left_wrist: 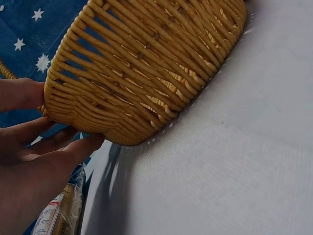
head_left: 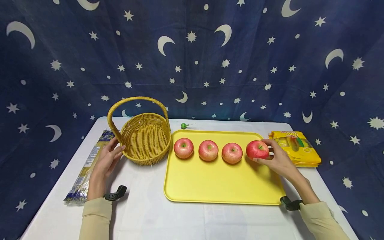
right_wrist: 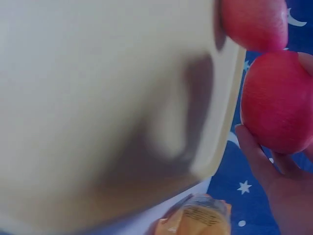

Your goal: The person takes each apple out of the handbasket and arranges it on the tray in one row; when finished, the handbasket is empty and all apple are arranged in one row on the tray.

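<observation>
A yellow-brown wicker basket (head_left: 147,141) with a tall arched handle stands at the left of the table with nothing inside. My left hand (head_left: 105,158) grips its left rim, thumb over the edge and fingers against the outer wall (left_wrist: 146,63). On the right, my right hand (head_left: 279,160) holds a red apple (head_left: 257,149) between thumb and fingers, over the right part of a yellow tray (head_left: 216,183). The right wrist view shows this apple (right_wrist: 277,100) seemingly raised, the hand's shadow below. Three more apples, including the nearest one (head_left: 232,153), sit in a row on the tray.
A clear packet of long pasta-like sticks (head_left: 85,170) lies left of the basket. Beyond the tray's right edge is a yellow packet (head_left: 297,148). A small green object (head_left: 183,126) lies behind the tray. Dark blue star-patterned cloth (head_left: 192,66) hangs behind the white table.
</observation>
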Demonstrator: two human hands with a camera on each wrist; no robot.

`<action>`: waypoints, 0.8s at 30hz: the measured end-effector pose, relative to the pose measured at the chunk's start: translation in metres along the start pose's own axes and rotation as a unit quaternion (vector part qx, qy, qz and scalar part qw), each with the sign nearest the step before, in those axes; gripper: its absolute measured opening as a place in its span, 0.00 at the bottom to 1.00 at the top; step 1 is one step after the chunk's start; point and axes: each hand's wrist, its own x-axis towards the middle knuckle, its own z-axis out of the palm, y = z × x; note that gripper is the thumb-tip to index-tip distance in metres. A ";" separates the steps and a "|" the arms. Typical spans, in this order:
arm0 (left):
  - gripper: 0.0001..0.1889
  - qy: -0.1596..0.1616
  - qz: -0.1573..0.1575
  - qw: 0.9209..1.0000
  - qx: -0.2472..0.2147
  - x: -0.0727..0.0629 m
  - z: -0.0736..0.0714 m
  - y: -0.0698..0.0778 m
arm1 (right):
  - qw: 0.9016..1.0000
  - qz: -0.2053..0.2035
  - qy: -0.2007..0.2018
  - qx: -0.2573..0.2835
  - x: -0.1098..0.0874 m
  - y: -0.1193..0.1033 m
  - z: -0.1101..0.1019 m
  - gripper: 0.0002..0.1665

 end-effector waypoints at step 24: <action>0.30 0.156 0.048 0.974 0.157 -0.007 0.022 0.005 | 0.997 0.051 -0.053 -0.025 0.007 0.016 0.016 0.56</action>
